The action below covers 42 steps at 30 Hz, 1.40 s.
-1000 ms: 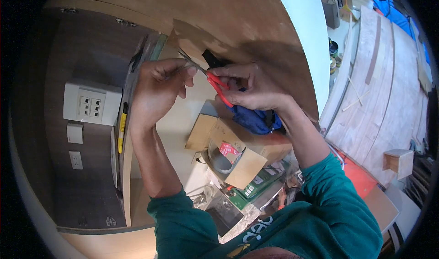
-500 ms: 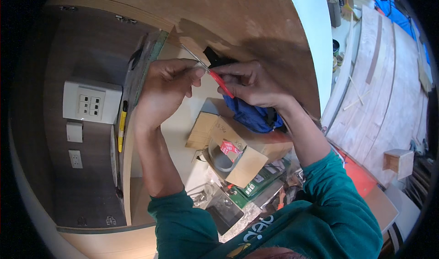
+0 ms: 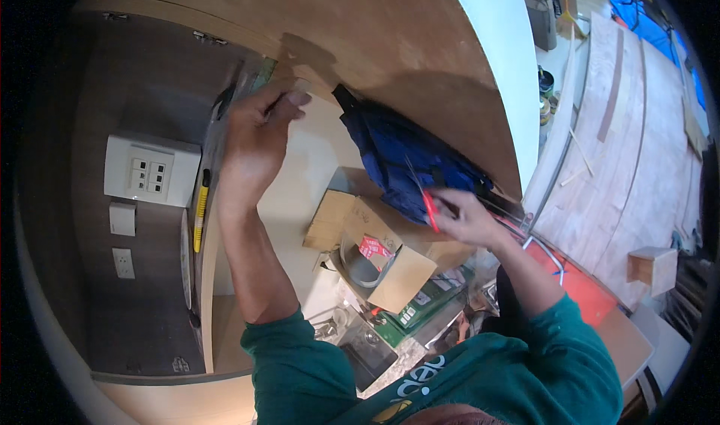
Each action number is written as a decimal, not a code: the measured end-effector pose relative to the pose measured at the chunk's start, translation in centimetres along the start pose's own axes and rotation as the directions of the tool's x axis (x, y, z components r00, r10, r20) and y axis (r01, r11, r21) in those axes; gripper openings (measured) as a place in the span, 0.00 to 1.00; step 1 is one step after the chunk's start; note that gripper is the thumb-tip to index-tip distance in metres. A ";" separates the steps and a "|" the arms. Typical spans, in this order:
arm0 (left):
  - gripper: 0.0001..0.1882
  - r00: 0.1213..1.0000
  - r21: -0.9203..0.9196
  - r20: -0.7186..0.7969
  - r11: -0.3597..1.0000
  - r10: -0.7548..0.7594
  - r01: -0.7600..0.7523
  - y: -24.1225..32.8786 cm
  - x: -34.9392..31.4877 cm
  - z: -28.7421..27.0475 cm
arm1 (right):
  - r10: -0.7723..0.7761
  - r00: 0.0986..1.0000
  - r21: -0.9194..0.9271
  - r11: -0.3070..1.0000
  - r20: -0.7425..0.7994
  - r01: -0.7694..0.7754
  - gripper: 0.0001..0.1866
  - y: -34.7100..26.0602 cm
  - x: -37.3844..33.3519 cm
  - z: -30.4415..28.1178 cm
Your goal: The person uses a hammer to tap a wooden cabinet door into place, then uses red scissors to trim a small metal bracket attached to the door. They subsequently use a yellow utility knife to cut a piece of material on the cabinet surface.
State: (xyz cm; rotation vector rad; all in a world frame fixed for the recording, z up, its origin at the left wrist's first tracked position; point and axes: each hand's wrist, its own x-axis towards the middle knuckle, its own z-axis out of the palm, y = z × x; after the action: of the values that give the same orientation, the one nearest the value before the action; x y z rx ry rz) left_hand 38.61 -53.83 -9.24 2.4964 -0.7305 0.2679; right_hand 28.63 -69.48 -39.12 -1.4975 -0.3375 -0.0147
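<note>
One pair of scissors [image 3: 430, 203], red plastic handles and slim grey metal blades; the blades are blurred, so whether they are parted cannot be told. They slant, tips toward the far left, handles toward the near right.

Position: scissors in the right hand [image 3: 465, 216], whose fingers are closed about the handles. They are well apart from the left hand [image 3: 256, 136], lying to its right and nearer the body. The left thumb and forefinger are pinched together on a small pale piece [image 3: 301, 86]; its kind is too small to tell. The hands stand well apart. In view, the scissors overlap a dark blue bag [image 3: 401, 151]; contact cannot be told. An open cardboard box [image 3: 367, 219] sits nearer, left of the right hand.

Change against the frame half a second ago: then the scissors were at the left fingertips and the hands nearly met. Now the right hand has drawn right and nearer, taking the scissors along; the left hand has shifted little, its pinch maintained. More of the bag is exposed.
</note>
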 end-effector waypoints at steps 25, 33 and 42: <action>0.16 0.898 0.957 -0.196 0.275 0.393 0.089 -6.8 0.7 0.2 | 0.479 0.828 -0.144 0.833 -0.292 -0.534 0.20 22.4 -22.1 -0.8; 0.19 0.860 0.968 -0.162 0.248 0.484 0.042 -3.4 0.0 1.4 | 0.505 0.797 -0.042 0.836 -0.331 -0.547 0.21 21.7 -22.4 -1.0; 0.20 0.910 0.908 -0.233 0.412 0.344 0.077 -6.4 -0.8 -0.4 | 0.309 0.890 -0.278 0.870 -0.335 -0.407 0.22 24.2 -22.0 0.6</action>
State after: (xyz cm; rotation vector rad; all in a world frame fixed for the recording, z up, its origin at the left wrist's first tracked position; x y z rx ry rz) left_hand 41.40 -48.63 -11.92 3.1703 -0.7136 1.5929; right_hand 12.80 -71.23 -67.67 -1.8590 0.1942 0.0140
